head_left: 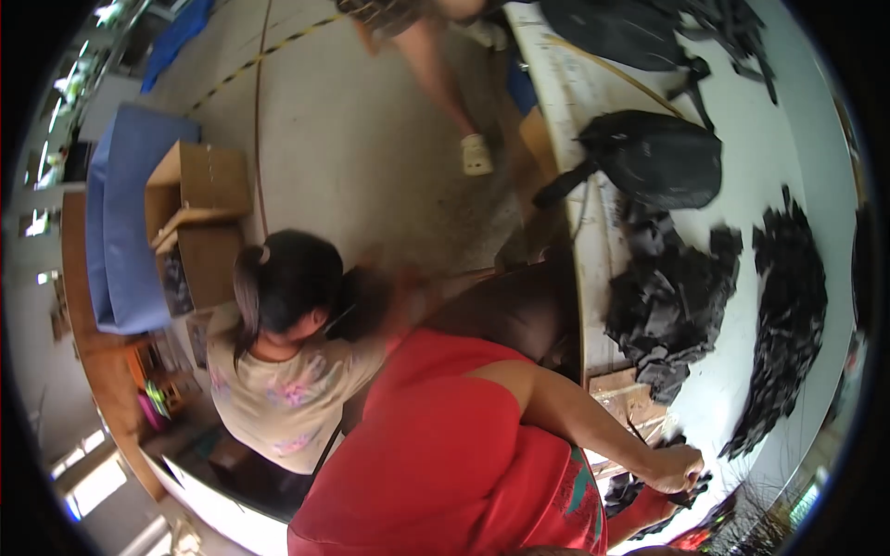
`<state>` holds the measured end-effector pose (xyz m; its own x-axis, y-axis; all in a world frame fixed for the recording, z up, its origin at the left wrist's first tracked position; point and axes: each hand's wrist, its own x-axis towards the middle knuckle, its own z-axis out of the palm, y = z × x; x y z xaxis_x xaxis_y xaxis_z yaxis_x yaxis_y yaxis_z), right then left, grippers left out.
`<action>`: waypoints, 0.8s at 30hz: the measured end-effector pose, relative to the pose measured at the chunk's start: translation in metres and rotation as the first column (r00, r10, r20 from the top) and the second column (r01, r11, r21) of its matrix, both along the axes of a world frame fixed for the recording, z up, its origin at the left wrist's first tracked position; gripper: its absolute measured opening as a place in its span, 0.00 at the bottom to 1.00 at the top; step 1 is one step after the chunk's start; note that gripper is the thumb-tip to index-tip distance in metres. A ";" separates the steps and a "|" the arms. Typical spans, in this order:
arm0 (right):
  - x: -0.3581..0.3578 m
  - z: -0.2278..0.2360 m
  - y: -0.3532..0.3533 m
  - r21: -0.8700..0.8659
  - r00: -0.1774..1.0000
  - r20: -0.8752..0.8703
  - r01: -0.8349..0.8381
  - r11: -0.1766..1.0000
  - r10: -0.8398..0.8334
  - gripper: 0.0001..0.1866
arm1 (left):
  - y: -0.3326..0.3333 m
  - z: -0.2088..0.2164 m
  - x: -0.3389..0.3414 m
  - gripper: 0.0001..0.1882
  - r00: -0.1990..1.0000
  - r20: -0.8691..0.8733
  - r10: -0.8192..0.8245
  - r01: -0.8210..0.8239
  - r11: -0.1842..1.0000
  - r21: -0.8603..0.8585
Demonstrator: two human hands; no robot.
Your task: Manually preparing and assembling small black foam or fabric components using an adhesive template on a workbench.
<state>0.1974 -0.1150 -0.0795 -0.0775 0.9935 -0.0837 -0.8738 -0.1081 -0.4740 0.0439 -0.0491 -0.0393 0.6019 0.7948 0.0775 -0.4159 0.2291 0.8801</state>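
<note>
At the lower right, my left hand reaches out over the table from a red sleeve. Its fingers are curled closed on a piece of black fabric. Just below it is my right hand, close to the same black material. Its fingers are mostly hidden, so its grip does not show. More small black pieces lie around both hands. Farther up the white table sit a loose heap of black cut pieces and a long row of overlapping black pieces.
A black bag and more black items lie toward the table's far end. On the left, a co-worker in a floral top sits near cardboard boxes and blue material. Another person's leg shows at the top.
</note>
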 end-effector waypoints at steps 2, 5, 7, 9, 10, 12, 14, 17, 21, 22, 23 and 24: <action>-0.012 0.004 0.020 -0.041 0.999 0.025 -0.047 0.998 0.048 0.25 | -0.004 -0.001 0.017 0.03 0.997 -0.083 0.008 -0.010 1.000 -0.025; -0.021 0.013 0.032 -0.078 0.996 0.083 -0.030 0.997 0.036 0.25 | 0.005 0.014 0.006 0.03 0.986 -0.128 -0.111 0.119 0.991 0.059; -0.031 0.015 0.040 -0.103 0.993 0.111 -0.015 0.995 0.027 0.25 | -0.001 0.007 0.019 0.04 0.995 -0.064 -0.079 0.080 0.997 0.012; -0.042 0.018 0.044 -0.131 0.990 0.139 -0.001 0.991 0.019 0.25 | -0.005 -0.001 0.042 0.06 0.980 -0.152 -0.127 0.119 0.991 -0.058; -0.048 0.020 0.046 -0.144 0.988 0.155 0.012 0.990 0.010 0.25 | -0.006 -0.005 0.045 0.08 0.987 -0.081 -0.136 0.131 0.989 -0.065; -0.058 0.025 0.048 -0.163 0.981 0.194 0.045 0.986 -0.012 0.25 | -0.009 -0.009 0.047 0.08 0.990 -0.097 -0.099 0.094 0.994 -0.055; -0.054 0.037 0.045 -0.159 0.964 0.255 0.122 0.980 -0.078 0.25 | 0.004 0.014 0.006 0.07 0.986 -0.147 -0.078 0.090 0.993 0.078; -0.073 0.043 0.053 -0.192 0.952 0.297 0.137 0.972 -0.076 0.25 | 0.008 0.009 0.007 0.07 0.974 -0.158 -0.161 0.159 0.987 -0.026; -0.083 0.052 0.058 -0.209 0.926 0.361 0.197 0.958 -0.112 0.25 | 0.012 0.006 0.001 0.05 0.944 -0.081 -0.320 0.323 0.946 0.025; -0.086 0.053 0.059 -0.216 0.921 0.372 0.209 0.954 -0.118 0.25 | 0.013 0.004 0.006 0.05 0.945 -0.078 -0.318 0.321 0.947 0.024; -0.088 0.054 0.060 -0.221 0.915 0.382 0.223 0.949 -0.126 0.25 | 0.014 0.002 0.012 0.05 0.947 -0.069 -0.315 0.317 0.948 0.017; -0.091 0.054 0.060 -0.229 0.911 0.391 0.235 0.945 -0.132 0.25 | 0.014 -0.001 0.017 0.06 0.948 -0.062 -0.311 0.312 0.950 0.006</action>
